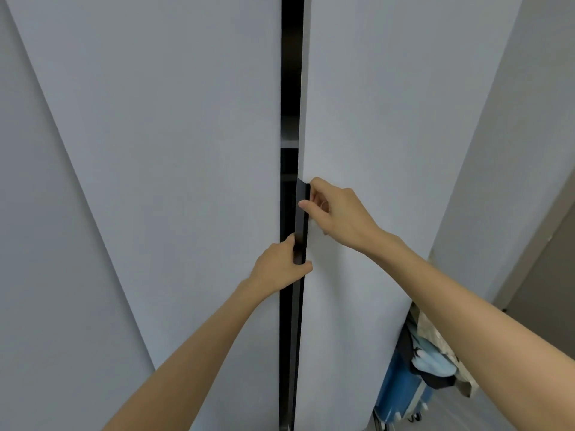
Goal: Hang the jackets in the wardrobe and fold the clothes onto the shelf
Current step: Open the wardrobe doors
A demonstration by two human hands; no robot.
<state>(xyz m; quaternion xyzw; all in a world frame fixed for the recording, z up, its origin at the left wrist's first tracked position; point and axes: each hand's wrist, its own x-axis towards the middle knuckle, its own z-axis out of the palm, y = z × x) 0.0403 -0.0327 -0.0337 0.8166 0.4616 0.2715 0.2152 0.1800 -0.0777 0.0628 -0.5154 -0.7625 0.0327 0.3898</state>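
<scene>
A tall grey wardrobe fills the view, its left door (174,150) and right door (389,126) parted by a narrow dark gap (291,88). A black strip handle (301,231) runs down the inner edge of the right door. My right hand (339,213) pinches the top of this handle between thumb and fingers. Lower down, my left hand (280,269) grips the same door edge, fingers curled behind it and thumb across the front. Inside the gap, a shelf edge (290,144) shows faintly. No jackets are in either hand.
At the lower right, beside the wardrobe, a blue wheeled suitcase (401,390) stands on the floor with a pile of clothes (435,359) draped over it. A beige wall and a brown door (547,275) lie at the far right.
</scene>
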